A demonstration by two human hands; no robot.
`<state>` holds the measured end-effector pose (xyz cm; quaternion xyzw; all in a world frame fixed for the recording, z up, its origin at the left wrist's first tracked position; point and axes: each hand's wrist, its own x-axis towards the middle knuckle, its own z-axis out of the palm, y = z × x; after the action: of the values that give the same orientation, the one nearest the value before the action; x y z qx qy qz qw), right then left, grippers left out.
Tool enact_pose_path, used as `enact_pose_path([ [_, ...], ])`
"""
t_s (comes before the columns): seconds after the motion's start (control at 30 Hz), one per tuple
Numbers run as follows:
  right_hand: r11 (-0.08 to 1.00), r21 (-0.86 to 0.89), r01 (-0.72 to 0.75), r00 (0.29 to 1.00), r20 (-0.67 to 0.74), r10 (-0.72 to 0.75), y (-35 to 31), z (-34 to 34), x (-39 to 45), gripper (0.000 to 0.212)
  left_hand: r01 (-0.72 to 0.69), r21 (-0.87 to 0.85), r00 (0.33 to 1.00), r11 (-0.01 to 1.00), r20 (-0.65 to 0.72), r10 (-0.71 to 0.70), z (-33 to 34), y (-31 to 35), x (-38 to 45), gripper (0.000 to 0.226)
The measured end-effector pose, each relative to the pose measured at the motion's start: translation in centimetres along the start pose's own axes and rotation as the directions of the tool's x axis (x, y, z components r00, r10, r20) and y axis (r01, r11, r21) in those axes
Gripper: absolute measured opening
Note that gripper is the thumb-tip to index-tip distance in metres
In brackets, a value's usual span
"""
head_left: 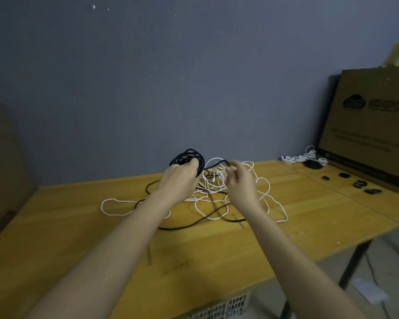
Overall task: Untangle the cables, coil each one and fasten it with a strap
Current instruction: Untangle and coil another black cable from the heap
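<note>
Where a blue-grey wall (pixel 171 77) backs the wooden table (pixel 217 249), a black cable coil (pixel 189 157) is gripped by the left hand (pixel 180 178); its strand is pinched by the right hand (pixel 238 178), tangled white cable (pixel 217 192) beneath both.

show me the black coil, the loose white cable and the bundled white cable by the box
black coil (pixel 189 155): head view, top arc of its loops.
loose white cable (pixel 111 200): head view, leftmost loop on table.
bundled white cable (pixel 302 157): head view, middle of bundle.

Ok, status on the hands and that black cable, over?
Left hand grips black coil. Right hand pinches the black cable's free run. White cable loose, tangled across it.
</note>
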<state>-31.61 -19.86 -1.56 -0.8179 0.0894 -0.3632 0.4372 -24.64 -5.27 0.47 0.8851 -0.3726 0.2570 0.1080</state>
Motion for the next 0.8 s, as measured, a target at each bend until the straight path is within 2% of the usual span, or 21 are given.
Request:
enact_pose_path([
  [0.07, 0.926, -0.355, 0.130, 0.991, 0.046, -0.122, 1.0, -1.3, 0.6, 0.027, -0.032, -0.009, 0.999, 0.999, 0.029, 0.032, -0.4, -0.3, -0.4, 0.023],
  [0.13, 0.677, -0.678, 0.286, 0.952, 0.118, -0.283, 2.1, -2.4, 1.5, 0.030, -0.072, -0.017, 0.993, 0.997, 0.091, 0.074, -1.1, -0.4, -0.7, 0.033],
  [0.17, 0.551, -0.769, 0.325, 0.923, 0.131, -0.362, 2.6, -2.7, 2.0, 0.031, -0.093, -0.019, 0.988, 0.995, 0.122, 0.094, -1.3, -0.1, -0.7, 0.034],
  [0.23, 0.420, -0.833, 0.359, 0.895, 0.180, -0.408, 2.4, -2.8, 2.4, 0.034, -0.136, -0.042, 0.980, 0.990, 0.140, 0.141, -1.6, 0.8, -0.8, 0.027],
  [0.27, 0.435, -0.823, 0.365, 0.903, 0.198, -0.382, 1.7, -2.6, 2.3, 0.033, -0.150, -0.072, 0.979, 0.986, 0.125, 0.158, -1.7, 1.2, -0.7, 0.023],
  [0.33, 0.582, -0.744, 0.328, 0.931, 0.153, -0.331, 1.3, -2.0, 2.3, 0.030, -0.137, -0.188, 0.984, 0.973, 0.090, 0.155, -2.2, 1.7, -0.5, 0.023],
  [0.4, 0.751, -0.590, 0.297, 0.951, 0.116, -0.286, 1.9, -1.7, 2.3, 0.035, -0.087, -0.364, 0.990, 0.927, 0.072, 0.121, -2.9, 1.6, -0.3, 0.027],
  [0.47, 0.846, -0.410, 0.342, 0.940, 0.155, -0.305, 2.5, -1.8, 1.7, 0.031, -0.029, -0.511, 0.995, 0.859, 0.064, 0.072, -3.5, 1.2, -0.3, 0.027],
  [0.57, 0.916, -0.177, 0.360, 0.908, 0.293, -0.300, 1.8, -2.1, -0.2, 0.026, 0.040, -0.614, 0.999, 0.788, 0.031, -0.027, -4.0, 0.9, -0.4, 0.028],
  [0.67, 0.979, -0.041, 0.200, 0.904, 0.394, -0.168, 0.5, -2.3, -1.5, 0.012, 0.118, -0.635, 0.990, 0.763, 0.019, -0.138, -4.2, 0.6, -0.3, 0.029],
  [0.73, 0.997, 0.020, 0.076, 0.922, 0.379, -0.078, 0.5, -2.8, -0.8, 0.019, 0.151, -0.634, 0.984, 0.758, 0.027, -0.174, -4.3, 0.3, -0.2, 0.029],
  [0.8, 0.996, -0.068, 0.064, 0.951, 0.305, -0.041, 0.3, -3.5, 0.7, 0.027, 0.167, -0.624, 0.984, 0.763, 0.052, -0.173, -4.3, 0.3, 0.0, 0.028],
])
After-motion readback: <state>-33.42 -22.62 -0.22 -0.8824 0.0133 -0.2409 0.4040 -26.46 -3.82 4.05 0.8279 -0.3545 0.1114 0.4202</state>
